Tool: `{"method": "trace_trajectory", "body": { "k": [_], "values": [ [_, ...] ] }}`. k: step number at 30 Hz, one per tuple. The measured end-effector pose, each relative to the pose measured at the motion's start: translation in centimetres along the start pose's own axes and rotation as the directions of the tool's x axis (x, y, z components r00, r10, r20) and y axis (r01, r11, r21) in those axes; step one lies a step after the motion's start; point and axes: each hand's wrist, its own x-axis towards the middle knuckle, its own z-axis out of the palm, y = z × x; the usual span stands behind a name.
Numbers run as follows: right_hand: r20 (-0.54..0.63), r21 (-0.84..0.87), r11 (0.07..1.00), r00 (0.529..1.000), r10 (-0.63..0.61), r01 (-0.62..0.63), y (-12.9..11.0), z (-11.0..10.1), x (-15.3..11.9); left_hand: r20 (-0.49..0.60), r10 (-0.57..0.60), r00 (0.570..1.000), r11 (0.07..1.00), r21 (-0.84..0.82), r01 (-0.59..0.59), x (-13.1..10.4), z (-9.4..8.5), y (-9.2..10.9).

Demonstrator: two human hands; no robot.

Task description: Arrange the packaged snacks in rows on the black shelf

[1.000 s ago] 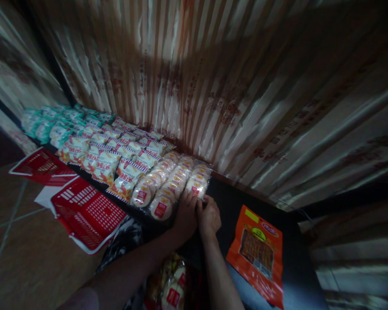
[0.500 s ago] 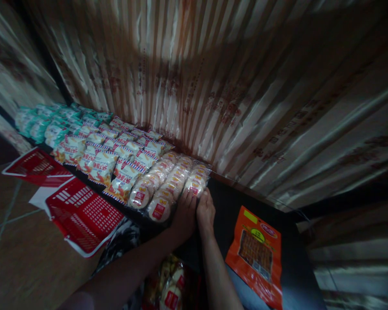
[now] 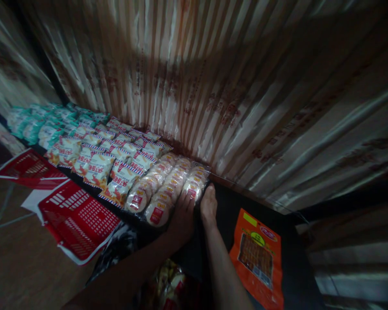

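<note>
Three rows of round, clear-wrapped crackers [image 3: 173,183] lean in overlapping lines on a black tabletop [image 3: 229,206]. My left hand [image 3: 183,215] rests its outstretched fingers against the front of the rightmost row, over its lowest packet. Along that row's right side stands my right hand [image 3: 209,204], flat and upright, close to the wrappers; its far fingers are partly hidden. Neither hand lifts a packet. Below my forearms, a bag with more packets [image 3: 171,284] shows dimly.
White snack bags with striped edges [image 3: 98,168] stand in rows left of the crackers, then teal bags [image 3: 48,125] farther left. An orange snack pouch [image 3: 258,258] lies at right. Red baskets [image 3: 80,215] sit at lower left. A pleated curtain [image 3: 187,77] hangs behind.
My right hand has shifted slightly right, leaving a wider gap to my left hand. The view has moved a little, so the baskets and bags sit farther left.
</note>
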Motion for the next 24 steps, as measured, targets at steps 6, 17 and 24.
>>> {"method": "trace_trajectory", "body": {
  "k": [6,17,24],
  "values": [
    [0.041,-0.031,0.999,0.999,-0.015,0.016,0.3,0.3,0.8,0.003,0.000,1.000,1.000,-0.026,0.000,0.0,0.0,0.0],
    [0.043,-0.024,0.999,0.998,-0.041,0.042,0.6,0.6,1.5,-0.012,-0.009,1.000,0.999,-0.037,0.008,0.0,0.3,-0.1],
    [-0.049,-0.018,0.999,0.998,-0.038,0.037,0.0,-0.3,0.0,-0.011,0.001,1.000,1.000,-0.021,-0.001,0.0,0.0,0.0]
  ]
}}
